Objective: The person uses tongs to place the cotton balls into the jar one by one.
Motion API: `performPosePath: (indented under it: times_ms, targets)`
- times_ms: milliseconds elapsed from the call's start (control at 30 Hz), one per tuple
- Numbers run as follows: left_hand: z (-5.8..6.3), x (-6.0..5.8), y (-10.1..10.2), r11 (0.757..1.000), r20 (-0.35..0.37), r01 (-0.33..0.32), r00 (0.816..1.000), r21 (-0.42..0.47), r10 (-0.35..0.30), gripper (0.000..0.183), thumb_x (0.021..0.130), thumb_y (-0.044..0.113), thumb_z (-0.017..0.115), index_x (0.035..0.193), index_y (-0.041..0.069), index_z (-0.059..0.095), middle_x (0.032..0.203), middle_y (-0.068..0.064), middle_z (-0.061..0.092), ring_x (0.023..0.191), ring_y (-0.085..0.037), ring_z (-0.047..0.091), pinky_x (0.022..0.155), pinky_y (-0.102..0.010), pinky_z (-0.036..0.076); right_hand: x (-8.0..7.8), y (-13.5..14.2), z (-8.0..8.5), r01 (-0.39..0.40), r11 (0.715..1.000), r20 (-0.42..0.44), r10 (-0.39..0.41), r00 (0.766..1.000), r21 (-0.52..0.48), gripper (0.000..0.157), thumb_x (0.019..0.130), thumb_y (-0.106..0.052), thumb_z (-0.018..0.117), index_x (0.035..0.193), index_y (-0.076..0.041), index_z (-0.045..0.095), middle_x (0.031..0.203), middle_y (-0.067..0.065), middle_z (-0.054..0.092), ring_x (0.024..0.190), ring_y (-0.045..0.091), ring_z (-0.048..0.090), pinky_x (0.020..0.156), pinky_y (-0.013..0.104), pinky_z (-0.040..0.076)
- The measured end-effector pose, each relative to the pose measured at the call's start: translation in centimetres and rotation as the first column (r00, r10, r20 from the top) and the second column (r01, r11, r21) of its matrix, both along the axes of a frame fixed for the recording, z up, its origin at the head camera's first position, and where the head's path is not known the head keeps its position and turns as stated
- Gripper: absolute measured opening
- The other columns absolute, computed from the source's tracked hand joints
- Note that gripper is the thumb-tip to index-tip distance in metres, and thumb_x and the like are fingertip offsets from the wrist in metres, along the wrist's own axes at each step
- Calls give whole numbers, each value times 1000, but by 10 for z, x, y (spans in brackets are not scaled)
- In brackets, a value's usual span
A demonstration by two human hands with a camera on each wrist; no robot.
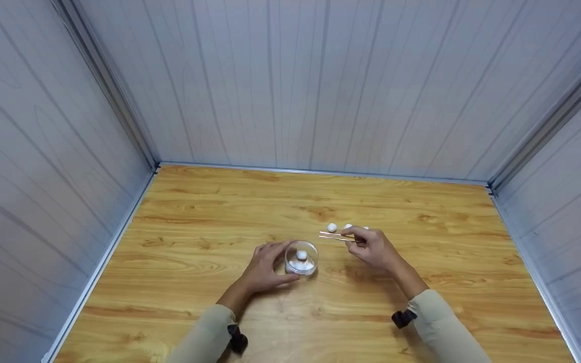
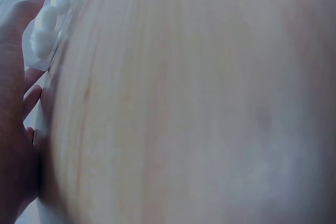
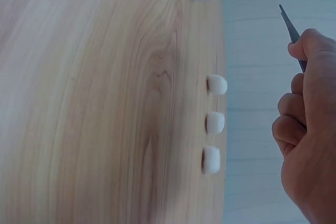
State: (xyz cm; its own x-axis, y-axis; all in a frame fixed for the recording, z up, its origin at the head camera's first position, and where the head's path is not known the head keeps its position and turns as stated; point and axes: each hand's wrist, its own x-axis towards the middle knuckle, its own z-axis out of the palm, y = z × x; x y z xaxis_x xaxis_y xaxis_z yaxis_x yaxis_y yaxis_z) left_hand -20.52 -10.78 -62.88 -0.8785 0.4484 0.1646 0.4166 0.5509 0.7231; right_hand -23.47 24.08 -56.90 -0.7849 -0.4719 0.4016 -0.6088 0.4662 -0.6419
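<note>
My left hand (image 1: 265, 267) holds a clear round container (image 1: 306, 273) from its left side, thumb at the near edge and fingers at the far edge. Several white cotton balls (image 2: 45, 19) lie inside it, seen through the wall in the left wrist view. Between thumb and fingers, my right hand (image 1: 377, 249) pinches metal tweezers (image 1: 333, 236). Their two tips point left, slightly apart, with nothing between them. Beyond the tweezers, three cotton balls sit in a row on the table: one at the left (image 3: 217, 84), a middle one (image 3: 214, 123) and one (image 3: 211, 160) mostly hidden by the right hand in the head view.
The wood-grain table (image 1: 210, 201) is bounded by a pale panelled back wall (image 1: 295, 91) and by side walls at left (image 1: 43, 176) and right (image 1: 573, 176). Dark wrist mounts (image 1: 404, 318) sit at both light sleeves.
</note>
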Motion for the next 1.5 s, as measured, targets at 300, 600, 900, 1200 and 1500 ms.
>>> performPosePath:
  times_ms: [300,600,900,1200,1500]
  targets:
    - [0,0,0,1000,13,7,1000,5,-7,93,91,50,92,169,20,52,163,-12,65,154,-43,56,130,-73,31,-3,6,-6,19,1000,-7,-19,1000,-4,24,100,7,72,120,-4,81,64,-1,44,63,-7,26,60,20,30]
    - [3,1,1,1000,39,-11,999,10,10,91,89,51,93,166,23,54,165,-9,63,156,-42,54,131,-69,31,-5,10,-9,41,999,7,-41,999,-9,22,100,6,72,118,-2,81,67,-2,45,64,-7,28,60,21,31]
    - [2,1,2,1000,37,-14,999,14,14,90,89,51,93,165,22,55,164,-10,64,156,-43,54,132,-70,30,-7,19,-9,98,995,44,-98,994,-12,21,100,5,74,119,-2,81,69,-11,43,62,-9,28,59,18,29]
    - [3,2,2,1000,43,-17,999,17,16,89,89,51,93,165,25,55,165,-8,63,156,-41,54,132,-71,30,-9,28,-8,170,985,86,-171,982,14,24,99,5,72,121,-2,81,69,-8,50,61,-7,34,59,19,32]
    - [2,1,2,1000,38,-16,999,8,16,90,89,53,93,166,25,54,165,-9,63,156,-42,54,133,-70,29,-13,22,-14,182,983,84,-180,980,-17,22,100,5,73,120,-1,81,70,-5,57,62,-6,36,59,19,33]
